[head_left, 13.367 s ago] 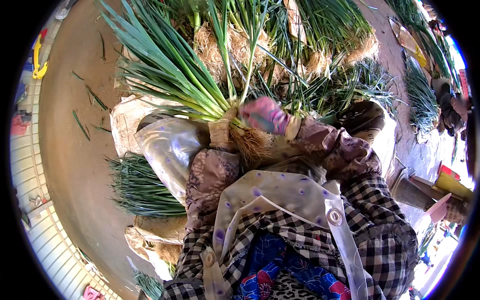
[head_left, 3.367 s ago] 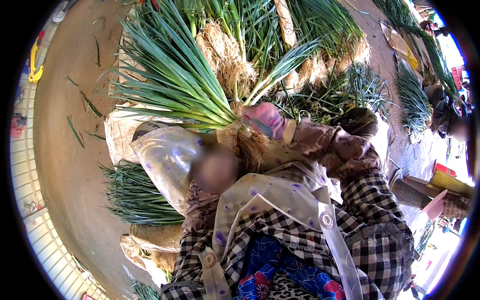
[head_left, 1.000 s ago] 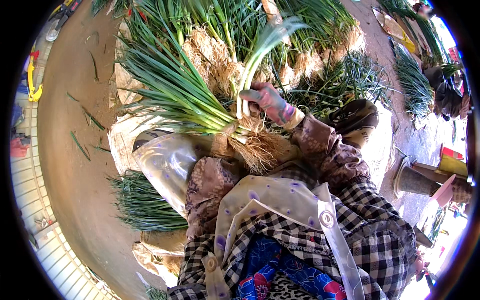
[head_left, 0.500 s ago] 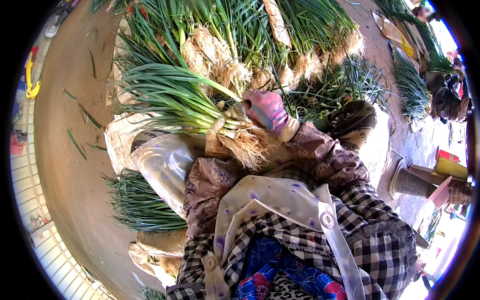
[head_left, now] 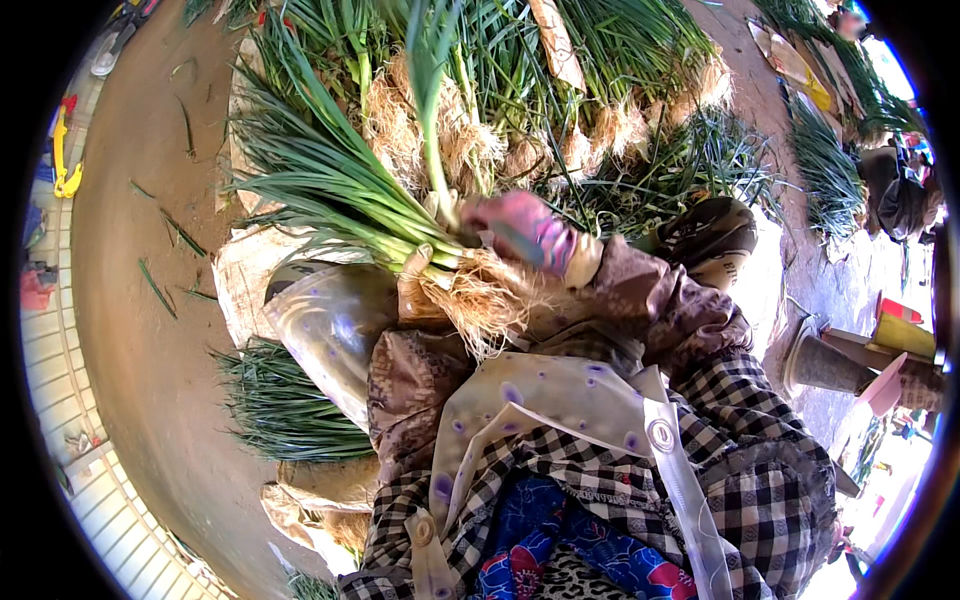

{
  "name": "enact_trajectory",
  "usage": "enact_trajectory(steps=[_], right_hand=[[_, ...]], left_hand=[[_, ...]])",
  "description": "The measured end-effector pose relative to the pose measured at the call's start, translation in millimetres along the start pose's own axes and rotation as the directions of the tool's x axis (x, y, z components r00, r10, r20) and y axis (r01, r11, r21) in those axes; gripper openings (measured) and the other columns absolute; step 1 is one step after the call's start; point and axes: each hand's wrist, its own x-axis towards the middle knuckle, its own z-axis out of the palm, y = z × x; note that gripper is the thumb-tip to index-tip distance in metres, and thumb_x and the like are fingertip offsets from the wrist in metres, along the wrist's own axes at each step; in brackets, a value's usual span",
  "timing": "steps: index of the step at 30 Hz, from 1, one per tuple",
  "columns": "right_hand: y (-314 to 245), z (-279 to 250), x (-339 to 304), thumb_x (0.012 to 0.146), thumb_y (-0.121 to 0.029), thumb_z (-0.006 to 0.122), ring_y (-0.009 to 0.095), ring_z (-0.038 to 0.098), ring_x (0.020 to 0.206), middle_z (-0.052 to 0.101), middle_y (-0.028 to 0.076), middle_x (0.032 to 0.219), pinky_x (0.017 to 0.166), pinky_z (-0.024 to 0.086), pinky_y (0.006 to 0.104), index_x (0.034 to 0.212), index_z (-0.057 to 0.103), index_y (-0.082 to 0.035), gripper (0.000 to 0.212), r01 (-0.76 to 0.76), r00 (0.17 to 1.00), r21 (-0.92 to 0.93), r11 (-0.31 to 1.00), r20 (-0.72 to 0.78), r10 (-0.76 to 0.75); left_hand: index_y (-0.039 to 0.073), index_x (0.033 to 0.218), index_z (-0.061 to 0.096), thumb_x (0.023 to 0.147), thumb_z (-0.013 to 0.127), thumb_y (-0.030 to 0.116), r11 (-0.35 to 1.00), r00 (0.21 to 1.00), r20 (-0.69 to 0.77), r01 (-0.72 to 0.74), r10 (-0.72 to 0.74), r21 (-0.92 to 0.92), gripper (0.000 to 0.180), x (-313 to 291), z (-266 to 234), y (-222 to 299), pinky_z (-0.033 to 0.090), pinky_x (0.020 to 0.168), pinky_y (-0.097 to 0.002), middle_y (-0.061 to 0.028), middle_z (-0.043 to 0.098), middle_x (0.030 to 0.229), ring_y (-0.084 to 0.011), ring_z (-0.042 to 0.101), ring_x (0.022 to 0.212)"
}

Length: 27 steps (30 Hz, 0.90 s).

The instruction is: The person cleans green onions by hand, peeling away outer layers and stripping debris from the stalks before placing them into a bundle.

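Observation:
A bunch of green onions (head_left: 385, 215) lies across my lap, leaves fanning to the upper left and stringy roots hanging toward me. My left hand (head_left: 413, 283), in a tan glove, is closed round its pale stems from below; roots and stems hide part of the fingers. My right hand (head_left: 515, 228), in a pink patterned glove and slightly blurred, is closed at the base of a single green onion (head_left: 430, 130). That stalk stands nearly upright just beside the bunch, its leaves pointing away from me.
Piled green onions (head_left: 620, 50) with bushy roots lie beyond my hands. Loose leaves (head_left: 660, 170) are heaped at the right, near my camouflage shoe (head_left: 712, 235). Another stack of greens (head_left: 285, 400) sits at my left. A grey cone-shaped object (head_left: 825, 365) stands at the right.
My right hand has moved left and slightly down. The single stalk has swung from slanting left to nearly upright. The bunch in my left hand has tilted, its roots shifting slightly left and down.

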Motion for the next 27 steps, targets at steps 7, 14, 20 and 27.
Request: enact_trajectory(steps=[7,14,20,27], right_hand=[[80,9,47,0.075,-0.021,0.065,0.021,0.062,0.077,0.065,0.014,0.084,0.069,0.049,0.0301,0.089,0.064,-0.003,0.023,0.098,0.879,0.108,0.989,-0.476,-0.035],[131,1,77,0.082,-0.03,0.061,0.012,0.058,0.063,0.064,0.007,0.075,0.056,0.047,0.0271,0.09,0.064,-0.002,0.029,0.007,0.985,0.362,0.932,-0.161,0.056],[40,-108,-39,0.078,-0.018,0.066,0.01,0.057,0.063,0.064,0.007,0.078,0.053,0.047,0.0213,0.088,0.063,-0.002,0.02,0.562,0.823,0.706,0.432,-0.532,-0.201],[45,-57,-20,0.073,-0.02,0.066,0.023,0.059,0.06,0.062,0.01,0.073,0.057,0.049,0.031,0.089,0.064,-0.006,0.021,0.517,0.775,-0.381,0.766,-0.17,-0.608]], left_hand=[[-0.001,0.131,0.029,0.077,0.06,0.012,0.989,0.987,0.14,0.094,-0.078,-0.112,0.063,8,0,-5,0.04,0.087,-0.0339,-0.0057,0.052,0.099,-0.0167,0.049,0.09],[0.006,0.115,0.038,0.077,0.061,0.013,0.977,0.922,0.374,0.163,-0.101,-0.14,0.045,18,7,0,0.035,0.085,-0.0305,0.0007,0.042,0.084,-0.0127,0.042,0.082],[0.009,0.108,0.038,0.074,0.063,0.013,0.984,0.971,0.232,0.092,-0.055,-0.152,0.043,-1,25,13,0.038,0.086,-0.0316,0.0005,0.043,0.086,-0.0131,0.044,0.082],[0.002,0.111,0.046,0.079,0.057,0.011,0.99,0.995,0.054,0.073,-0.08,0.121,0.035,7,12,-16,0.047,0.085,-0.0394,-0.0178,0.052,0.112,-0.0251,0.053,0.098]])
